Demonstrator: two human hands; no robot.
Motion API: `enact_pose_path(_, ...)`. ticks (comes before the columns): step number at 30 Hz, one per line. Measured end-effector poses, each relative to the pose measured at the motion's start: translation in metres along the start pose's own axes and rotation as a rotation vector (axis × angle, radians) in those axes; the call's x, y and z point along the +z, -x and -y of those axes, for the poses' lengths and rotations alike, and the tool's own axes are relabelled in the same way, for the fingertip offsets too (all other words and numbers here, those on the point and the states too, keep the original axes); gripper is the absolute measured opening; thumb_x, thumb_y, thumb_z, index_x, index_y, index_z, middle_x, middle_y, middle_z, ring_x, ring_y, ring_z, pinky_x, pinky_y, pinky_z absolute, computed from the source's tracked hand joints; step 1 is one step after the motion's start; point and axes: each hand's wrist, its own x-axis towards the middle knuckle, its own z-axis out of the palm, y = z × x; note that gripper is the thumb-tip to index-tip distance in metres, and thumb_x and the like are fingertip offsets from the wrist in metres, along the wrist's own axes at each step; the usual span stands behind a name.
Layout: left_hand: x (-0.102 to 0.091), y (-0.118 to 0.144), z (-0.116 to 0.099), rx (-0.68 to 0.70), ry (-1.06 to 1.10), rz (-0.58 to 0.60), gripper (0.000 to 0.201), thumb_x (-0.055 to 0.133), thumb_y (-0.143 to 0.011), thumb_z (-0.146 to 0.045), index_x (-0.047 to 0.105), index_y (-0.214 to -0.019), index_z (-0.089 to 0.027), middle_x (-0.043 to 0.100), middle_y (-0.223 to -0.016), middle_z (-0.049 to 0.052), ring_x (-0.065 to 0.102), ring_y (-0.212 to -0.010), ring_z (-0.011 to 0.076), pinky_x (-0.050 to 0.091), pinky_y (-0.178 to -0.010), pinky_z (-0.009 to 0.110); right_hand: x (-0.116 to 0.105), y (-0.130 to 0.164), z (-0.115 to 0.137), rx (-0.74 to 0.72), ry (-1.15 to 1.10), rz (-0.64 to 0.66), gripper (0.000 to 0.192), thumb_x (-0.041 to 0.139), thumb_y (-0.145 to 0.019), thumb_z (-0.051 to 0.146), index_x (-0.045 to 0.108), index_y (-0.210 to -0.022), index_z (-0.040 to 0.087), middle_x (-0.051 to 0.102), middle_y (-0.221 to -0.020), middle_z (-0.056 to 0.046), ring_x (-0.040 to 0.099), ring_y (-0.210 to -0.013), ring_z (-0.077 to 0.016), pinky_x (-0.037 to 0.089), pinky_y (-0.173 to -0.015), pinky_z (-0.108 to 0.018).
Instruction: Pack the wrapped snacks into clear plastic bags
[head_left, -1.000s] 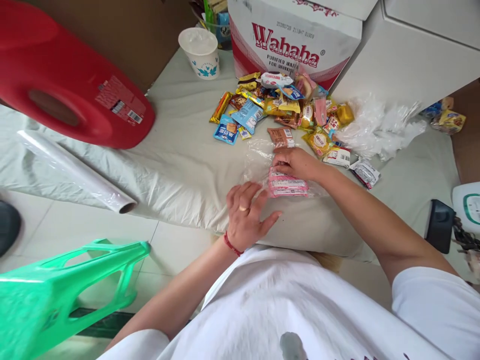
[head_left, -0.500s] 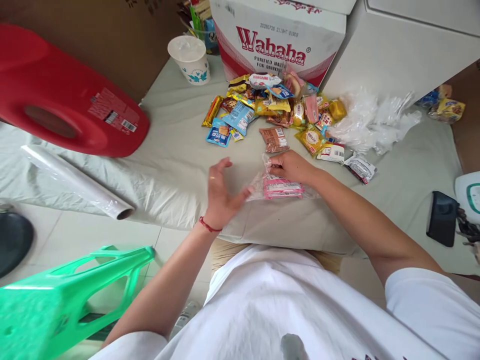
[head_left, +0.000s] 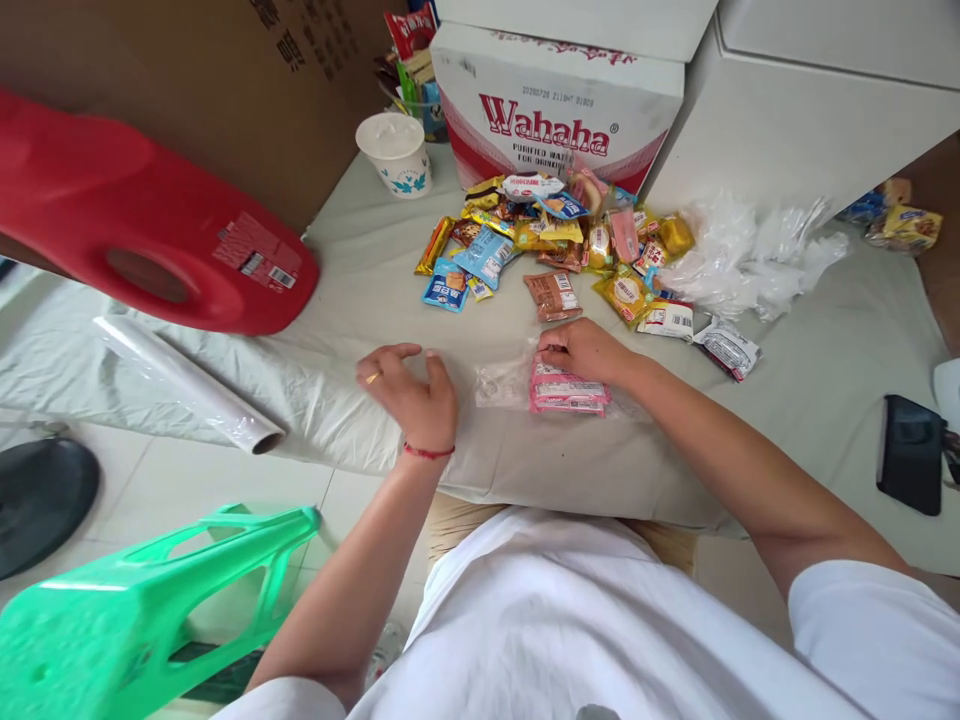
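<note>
My right hand [head_left: 581, 352] is closed on the upper edge of a clear plastic bag [head_left: 501, 385], which lies on the cloth. Pink snack packets [head_left: 568, 393] with printed labels sit in the bag, under and in front of that hand. To the left, my left hand [head_left: 416, 395] is held over the cloth, fingers apart, with nothing in it. A brown snack packet [head_left: 553, 297] lies just beyond my right hand. Farther back is a heap of small wrapped snacks [head_left: 551, 228] in yellow, blue and other colours.
A red jug [head_left: 259, 285] and a roll of clear film [head_left: 187, 385] lie at the left. Behind stand a paper cup [head_left: 397, 165] and a Wahaha box [head_left: 555, 110]. Crumpled plastic bags [head_left: 757, 260] and a black phone [head_left: 910, 455] are rightward. A green stool [head_left: 82, 625] is below left.
My left hand has moved left, away from the bag, and its fingers are off the plastic. My right hand keeps its hold on the bag. The whole view has shifted slightly.
</note>
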Motion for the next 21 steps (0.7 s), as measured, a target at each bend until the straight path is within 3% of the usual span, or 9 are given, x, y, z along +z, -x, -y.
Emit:
enact_pose_path(2, -0.021, 0.015, -0.021, 0.256, 0.108, -0.043, 0.013, 0.059, -0.090, -0.019, 0.064, -0.102, -0.021, 0.066, -0.101, 0.010, 0.063, -0.106, 0.0283, 0.049, -0.100, 0.051, -0.001, -0.001, 0.002, 0.004, 0.015, -0.003, 0.018, 0.063, -0.096, 0.025, 0.077, -0.089, 0.016, 0.067, -0.072, -0.002, 0.049, -0.065, -0.0135, 0.026, -0.063, -0.027)
enact_pose_path(4, -0.034, 0.034, -0.047, 0.651, 0.330, 0.168, 0.021, 0.061, -0.089, -0.015, 0.066, -0.106, -0.024, 0.069, -0.093, 0.005, 0.067, -0.096, 0.0231, 0.054, -0.091, 0.041, -0.002, -0.001, 0.005, 0.009, 0.014, 0.001, 0.018, 0.063, -0.096, 0.024, 0.077, -0.089, 0.015, 0.068, -0.074, -0.002, 0.049, -0.065, -0.0135, 0.026, -0.064, -0.027)
enact_pose_path(5, -0.035, 0.043, -0.058, 0.765, 0.410, 0.279, 0.026, 0.059, -0.089, -0.012, 0.066, -0.110, -0.025, 0.071, -0.094, 0.005, 0.068, -0.096, 0.0221, 0.055, -0.088, 0.038, -0.002, -0.001, 0.006, 0.014, 0.007, 0.005, 0.017, 0.064, -0.096, 0.024, 0.077, -0.090, 0.015, 0.069, -0.076, -0.003, 0.050, -0.066, -0.0135, 0.026, -0.064, -0.027)
enact_pose_path(6, -0.032, 0.050, -0.068, 0.796, 0.435, 0.363, 0.030, 0.057, -0.090, -0.010, 0.067, -0.115, -0.024, 0.073, -0.098, 0.006, 0.069, -0.100, 0.0218, 0.056, -0.087, 0.036, -0.002, 0.000, 0.007, 0.019, 0.001, 0.008, 0.017, 0.064, -0.096, 0.024, 0.077, -0.091, 0.015, 0.070, -0.077, -0.003, 0.051, -0.067, -0.0135, 0.027, -0.064, -0.027)
enact_pose_path(8, -0.016, 0.055, -0.078, 0.699, 0.389, 0.460, 0.035, 0.050, -0.093, -0.008, 0.067, -0.119, -0.021, 0.076, -0.109, 0.010, 0.070, -0.106, 0.0221, 0.056, -0.090, 0.036, -0.002, 0.001, 0.008, 0.022, -0.007, 0.018, 0.015, 0.065, -0.095, 0.022, 0.077, -0.089, 0.015, 0.071, -0.077, -0.003, 0.052, -0.068, -0.0136, 0.028, -0.064, -0.027)
enact_pose_path(11, 0.013, 0.049, -0.076, 0.513, 0.221, 0.537, 0.036, 0.045, -0.098, -0.010, 0.070, -0.120, -0.021, 0.076, -0.122, 0.011, 0.070, -0.111, 0.0242, 0.054, -0.091, 0.040, -0.004, 0.002, 0.006, 0.010, -0.044, 0.022, 0.014, 0.063, -0.094, 0.017, 0.076, -0.086, 0.014, 0.070, -0.075, -0.003, 0.054, -0.070, -0.0136, 0.030, -0.066, -0.026)
enact_pose_path(13, 0.023, 0.044, -0.070, 0.503, 0.139, 0.597, 0.036, 0.046, -0.099, -0.013, 0.070, -0.125, -0.023, 0.076, -0.129, 0.010, 0.070, -0.111, 0.0251, 0.050, -0.087, 0.041, -0.007, 0.003, 0.001, 0.000, -0.100, 0.042, 0.015, 0.061, -0.093, 0.015, 0.075, -0.086, 0.014, 0.069, -0.074, -0.001, 0.054, -0.071, -0.0133, 0.032, -0.067, -0.025)
enact_pose_path(17, 0.025, 0.044, -0.068, 0.568, 0.054, 0.670, 0.047, 0.047, -0.097, -0.011, 0.064, -0.139, -0.022, 0.069, -0.143, 0.011, 0.067, -0.110, 0.0255, 0.044, -0.083, 0.041, -0.016, 0.005, -0.011, -0.009, -0.234, 0.139, 0.017, 0.059, -0.094, 0.022, 0.074, -0.090, 0.015, 0.068, -0.076, 0.000, 0.054, -0.072, -0.0132, 0.036, -0.068, -0.024)
enact_pose_path(21, 0.025, 0.042, -0.075, 0.538, 0.012, 0.737, 0.057, 0.050, -0.091, -0.010, 0.059, -0.146, -0.021, 0.063, -0.150, 0.011, 0.063, -0.115, 0.0284, 0.042, -0.086, 0.044, -0.025, 0.014, -0.022, 0.054, -0.324, 0.169, 0.023, 0.058, -0.096, 0.031, 0.075, -0.103, 0.018, 0.068, -0.078, 0.002, 0.056, -0.070, -0.0131, 0.039, -0.067, -0.024)
